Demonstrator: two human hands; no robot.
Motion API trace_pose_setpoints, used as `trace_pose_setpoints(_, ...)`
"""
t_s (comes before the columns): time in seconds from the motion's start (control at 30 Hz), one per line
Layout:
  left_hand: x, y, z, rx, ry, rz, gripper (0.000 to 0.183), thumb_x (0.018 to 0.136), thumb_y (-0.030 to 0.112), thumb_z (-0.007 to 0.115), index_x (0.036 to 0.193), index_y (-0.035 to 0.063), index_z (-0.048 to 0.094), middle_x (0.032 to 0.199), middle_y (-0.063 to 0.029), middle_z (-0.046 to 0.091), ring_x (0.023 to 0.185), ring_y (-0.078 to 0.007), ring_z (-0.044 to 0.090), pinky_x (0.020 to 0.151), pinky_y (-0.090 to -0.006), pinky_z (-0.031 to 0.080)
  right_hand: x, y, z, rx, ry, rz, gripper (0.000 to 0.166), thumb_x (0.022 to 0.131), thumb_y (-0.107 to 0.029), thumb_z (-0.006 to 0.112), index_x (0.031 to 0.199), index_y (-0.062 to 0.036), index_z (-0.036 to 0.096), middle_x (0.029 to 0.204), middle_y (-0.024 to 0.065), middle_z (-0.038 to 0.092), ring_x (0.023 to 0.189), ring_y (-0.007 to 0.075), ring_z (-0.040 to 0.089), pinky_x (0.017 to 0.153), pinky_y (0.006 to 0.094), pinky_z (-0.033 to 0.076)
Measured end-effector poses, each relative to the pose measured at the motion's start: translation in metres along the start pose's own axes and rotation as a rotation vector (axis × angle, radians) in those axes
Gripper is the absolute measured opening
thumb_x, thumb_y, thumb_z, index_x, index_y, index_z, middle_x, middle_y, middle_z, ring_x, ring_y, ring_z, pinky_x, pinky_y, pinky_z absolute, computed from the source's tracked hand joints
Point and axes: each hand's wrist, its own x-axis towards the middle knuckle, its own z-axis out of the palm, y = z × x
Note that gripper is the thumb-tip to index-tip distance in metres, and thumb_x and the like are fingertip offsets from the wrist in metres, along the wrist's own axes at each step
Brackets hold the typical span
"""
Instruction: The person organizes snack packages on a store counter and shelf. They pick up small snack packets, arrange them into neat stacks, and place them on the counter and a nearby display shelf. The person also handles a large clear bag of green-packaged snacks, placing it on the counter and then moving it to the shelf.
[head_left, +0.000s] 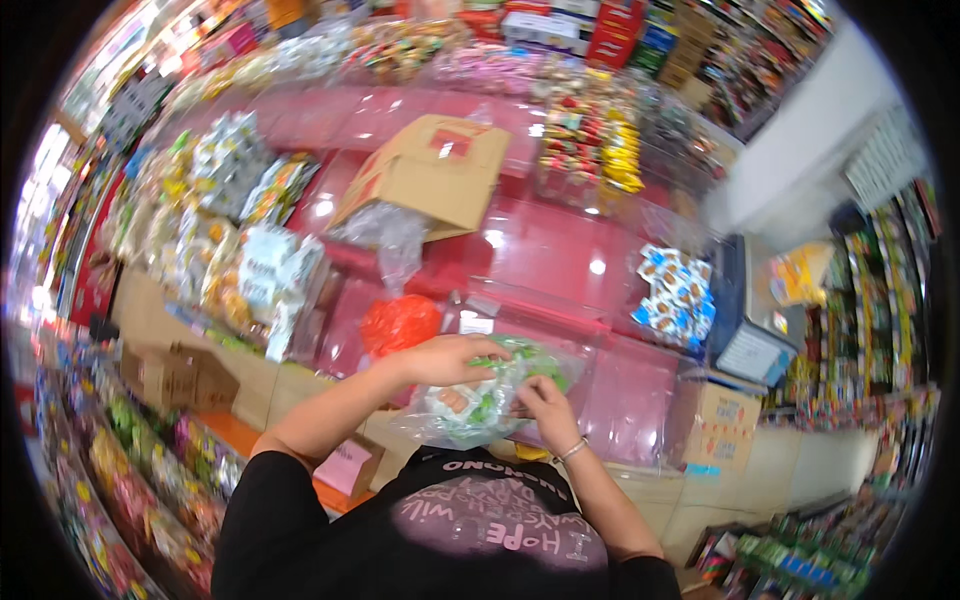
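Note:
A clear plastic bag of green-and-white packaged snacks (480, 401) lies against my front at the edge of the display bins. My left hand (457, 360) rests on the bag's upper left part, its fingers over the plastic. With bent fingers, my right hand (541, 399) touches the bag's right side; whether it pinches the plastic is not clear. Just beyond my left hand sits a red plastic bag (400, 324). Farther off, an opened cardboard box (435, 176) lies on the pink bins (547, 251), with a clear plastic liner (390, 240) hanging out of it.
Packaged snacks (274, 262) fill the bins at left. Blue-and-white packets (675, 296) lie at right, beside a dark-sided container (757, 322). Red and yellow packets (592, 142) stand farther back. Cardboard boxes (176, 379) are on the floor at left, another (721, 427) at right, near a white pillar (795, 127).

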Motion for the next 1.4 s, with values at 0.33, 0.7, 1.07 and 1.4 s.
trace_pose_setpoints(0.33, 0.020, 0.011, 0.046, 0.034, 0.100, -0.145, 0.023, 0.078, 0.005, 0.069, 0.099, 0.0022, 0.063, 0.073, -0.0034, 0.061, 0.064, -0.0115, 0.060, 0.054, -0.0278, 0.046, 0.014, 0.019, 0.030, -0.143, 0.300, -0.083, 0.022, 0.077, -0.017, 0.070, 0.086, -0.0008, 0.058, 0.071, 0.0116, 0.062, 0.059, 0.0214, 0.061, 0.054, 0.0355, 0.049)
trace_pose_setpoints(0.7, 0.023, 0.009, 0.047, 0.150, 0.322, 0.093, 0.007, 0.076, -0.001, 0.056, 0.083, 0.0020, 0.058, 0.068, 0.0026, 0.049, 0.063, -0.0072, 0.042, 0.057, -0.0244, 0.038, 0.021, 0.030, 0.046, -0.156, 0.398, -0.237, 0.020, 0.077, -0.009, 0.064, 0.091, 0.0018, 0.055, 0.072, 0.0191, 0.062, 0.066, 0.0317, 0.065, 0.060, 0.0439, 0.049)
trace_pose_setpoints(1.07, 0.053, -0.021, 0.064, -0.368, -0.197, -0.043, 0.013, 0.079, 0.003, 0.047, 0.078, 0.0048, 0.060, 0.066, 0.0063, 0.049, 0.057, -0.0035, 0.037, 0.052, -0.0216, 0.027, -0.022, 0.060, 0.056, -0.586, 0.905, -0.338, 0.019, 0.079, -0.011, 0.054, 0.090, 0.0039, 0.058, 0.084, 0.0228, 0.063, 0.082, 0.0415, 0.063, 0.072, 0.0487, 0.049)
trace_pose_setpoints(1.4, 0.052, -0.022, 0.055, -0.531, -0.253, -0.008, 0.012, 0.080, 0.000, 0.049, 0.082, 0.0104, 0.054, 0.063, 0.0059, 0.046, 0.051, -0.0037, 0.038, 0.047, -0.0194, 0.029, -0.021, 0.037, 0.062, -0.642, 1.207, -0.158, 0.024, 0.076, -0.013, 0.060, 0.092, 0.0040, 0.058, 0.086, 0.0250, 0.064, 0.083, 0.0414, 0.064, 0.073, 0.0478, 0.051)
